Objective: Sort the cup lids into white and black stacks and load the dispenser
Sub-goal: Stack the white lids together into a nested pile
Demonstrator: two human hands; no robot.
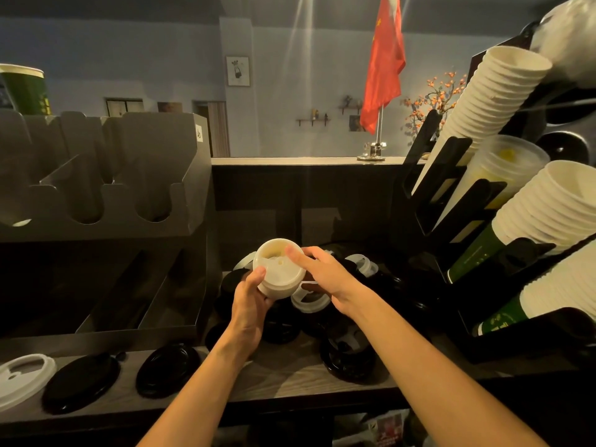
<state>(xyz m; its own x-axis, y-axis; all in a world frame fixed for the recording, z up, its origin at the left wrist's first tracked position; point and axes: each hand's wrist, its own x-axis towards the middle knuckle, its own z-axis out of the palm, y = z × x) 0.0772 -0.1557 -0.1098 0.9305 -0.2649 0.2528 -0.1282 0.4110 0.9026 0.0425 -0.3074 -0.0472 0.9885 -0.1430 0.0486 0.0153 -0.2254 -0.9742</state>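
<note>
My left hand (250, 303) grips a short stack of white lids (279, 269) from below, held up over the counter. My right hand (325, 279) lies against the stack's right side, its index finger stretched across the top lid. Under my hands a mixed heap of black lids (280, 327) and white lids (310, 301) covers the counter. The grey lid dispenser (106, 175) stands at the left with its slots open toward me. One white lid (22, 379) and two black lids (82, 382) (167, 369) lie along the counter's front left.
A black rack (458, 201) at the right holds slanted stacks of white paper cups (483, 101) and clear cups. A black lid pile (348, 359) sits near the counter's front edge. A raised ledge with a red flag (383, 59) runs behind.
</note>
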